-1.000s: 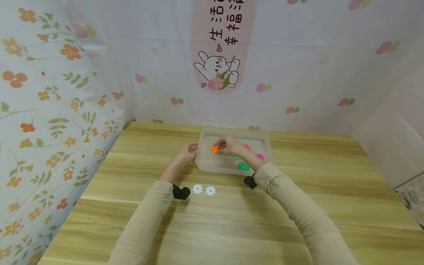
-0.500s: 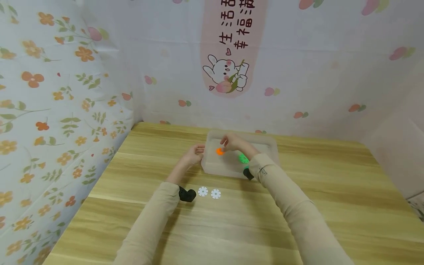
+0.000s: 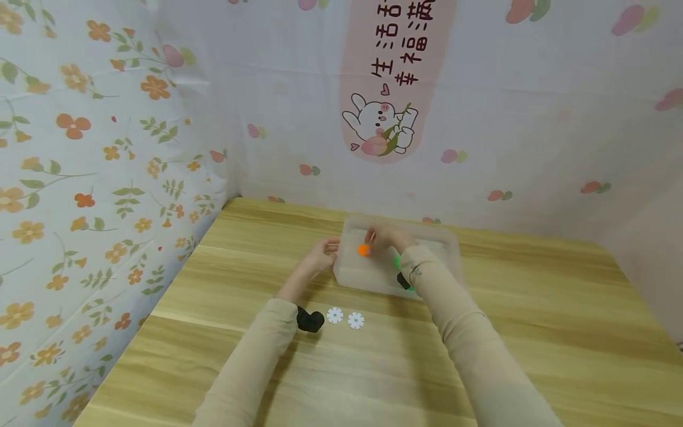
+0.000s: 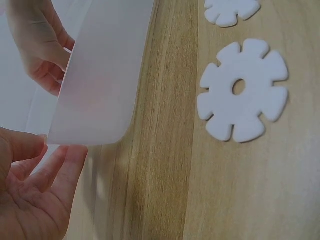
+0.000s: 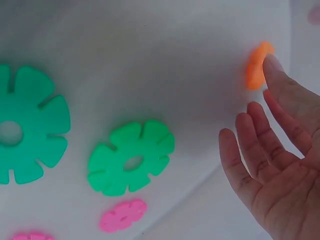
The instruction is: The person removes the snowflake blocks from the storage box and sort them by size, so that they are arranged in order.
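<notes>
My left hand (image 3: 320,258) holds the left end of a translucent white plastic bin (image 3: 368,287). In the left wrist view, its thumb is on the rim and its fingers are on the outer wall. My right hand (image 3: 392,238) is inside the bin, its fingers loosely bent. Beside its thumb tip lies an orange notched disc (image 5: 256,67) near the bin's left end; the thumb overlaps it in the right wrist view. A teal-green notched disc (image 5: 40,120), a brighter green one (image 5: 131,157) and pink ones (image 5: 123,215) lie in the bin.
Two white notched discs (image 3: 334,315) (image 3: 356,321) lie on the wooden table (image 3: 341,379) in front of the bin. Black wrist devices (image 3: 310,321) sit at both cuffs. A patterned cloth (image 3: 283,118) stands behind the table and on its left.
The right fingers have come off the orange disc, which stays at the bin's left end. The left hand keeps its place on the bin. The head view has shifted, sliding the whole scene rightward.
</notes>
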`<state>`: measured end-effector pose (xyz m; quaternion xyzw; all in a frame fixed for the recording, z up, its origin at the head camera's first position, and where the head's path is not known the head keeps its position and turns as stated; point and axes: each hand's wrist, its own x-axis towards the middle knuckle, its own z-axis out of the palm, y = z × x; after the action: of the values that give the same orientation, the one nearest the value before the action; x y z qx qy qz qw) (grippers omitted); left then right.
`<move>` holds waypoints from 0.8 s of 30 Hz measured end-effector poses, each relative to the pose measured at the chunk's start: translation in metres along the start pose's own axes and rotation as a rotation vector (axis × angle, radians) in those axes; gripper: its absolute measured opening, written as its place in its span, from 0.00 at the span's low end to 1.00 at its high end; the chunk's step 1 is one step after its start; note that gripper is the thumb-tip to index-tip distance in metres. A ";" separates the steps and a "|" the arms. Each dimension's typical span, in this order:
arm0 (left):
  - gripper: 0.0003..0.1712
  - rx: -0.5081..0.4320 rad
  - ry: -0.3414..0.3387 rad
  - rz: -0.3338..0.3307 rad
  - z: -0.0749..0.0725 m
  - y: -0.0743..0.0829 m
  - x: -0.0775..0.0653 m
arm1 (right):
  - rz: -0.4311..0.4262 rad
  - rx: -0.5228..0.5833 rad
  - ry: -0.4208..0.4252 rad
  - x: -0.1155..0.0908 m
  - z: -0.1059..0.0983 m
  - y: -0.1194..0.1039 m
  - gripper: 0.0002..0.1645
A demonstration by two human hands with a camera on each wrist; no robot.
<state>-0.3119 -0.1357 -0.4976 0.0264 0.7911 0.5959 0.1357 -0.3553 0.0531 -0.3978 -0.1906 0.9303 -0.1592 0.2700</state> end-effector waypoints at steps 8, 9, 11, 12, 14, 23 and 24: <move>0.23 -0.024 -0.019 0.046 -0.001 -0.036 0.029 | 0.015 -0.059 0.034 -0.010 0.004 -0.012 0.16; 0.24 -0.034 -0.025 0.058 -0.003 -0.052 0.042 | 0.014 -0.053 0.031 -0.007 0.005 -0.011 0.15; 0.24 -0.042 -0.029 0.052 -0.001 -0.084 0.073 | 0.017 -0.042 0.012 0.004 0.006 -0.004 0.16; 0.23 -0.039 -0.024 0.064 -0.001 -0.094 0.081 | 0.021 -0.032 -0.001 0.013 0.008 0.001 0.16; 0.24 -0.039 -0.027 0.063 0.000 -0.102 0.088 | -0.023 -0.008 -0.003 0.039 0.016 0.020 0.19; 0.24 -0.050 -0.008 0.090 -0.003 -0.070 0.056 | -0.169 0.147 -0.018 0.105 0.043 0.077 0.15; 0.24 -0.049 -0.006 0.087 -0.003 -0.069 0.055 | -0.198 0.174 -0.024 0.100 0.041 0.076 0.14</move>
<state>-0.3574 -0.1470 -0.5723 0.0591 0.7739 0.6204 0.1126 -0.4310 0.0678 -0.5060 -0.2590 0.8864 -0.2630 0.2794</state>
